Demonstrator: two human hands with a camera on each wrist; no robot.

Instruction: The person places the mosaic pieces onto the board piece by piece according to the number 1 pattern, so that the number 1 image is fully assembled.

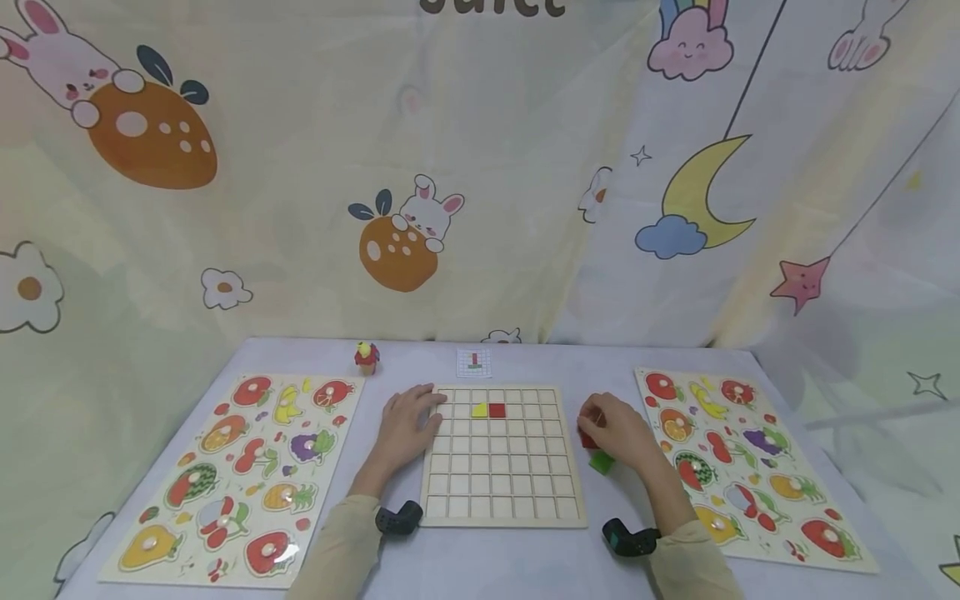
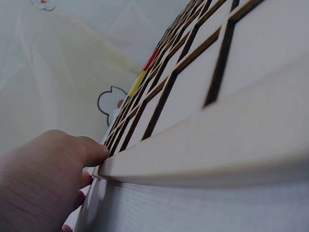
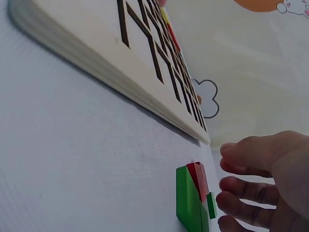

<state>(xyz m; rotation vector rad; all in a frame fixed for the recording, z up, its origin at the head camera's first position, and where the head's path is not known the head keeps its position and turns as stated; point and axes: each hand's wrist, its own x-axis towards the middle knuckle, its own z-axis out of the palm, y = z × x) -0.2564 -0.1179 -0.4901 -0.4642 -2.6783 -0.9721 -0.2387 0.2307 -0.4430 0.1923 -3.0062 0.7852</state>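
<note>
Right hand (image 1: 617, 429), fingers loosely bent and seemingly empty, hovers by the red and green blocks (image 1: 601, 462) right of the board (image 1: 500, 485), where brushing fingertips could scatter them, while the left hand (image 1: 402, 429) rests relaxed at its left edge.

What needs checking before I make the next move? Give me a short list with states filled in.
1. Left grip touching the board: ok, at its left edge.
2. Board flat on the table: ok.
3. Yellow tile and red tile in neighbouring cells: ok, side by side. Fully seated: cannot tell.
4. Card uncovered: ok, beyond the board, though its details are too small to read.
5. Green pieces on the board: not ok, they lie beside its right edge.
6. Right grip holding a piece: cannot tell, none shows plainly in it.
</note>
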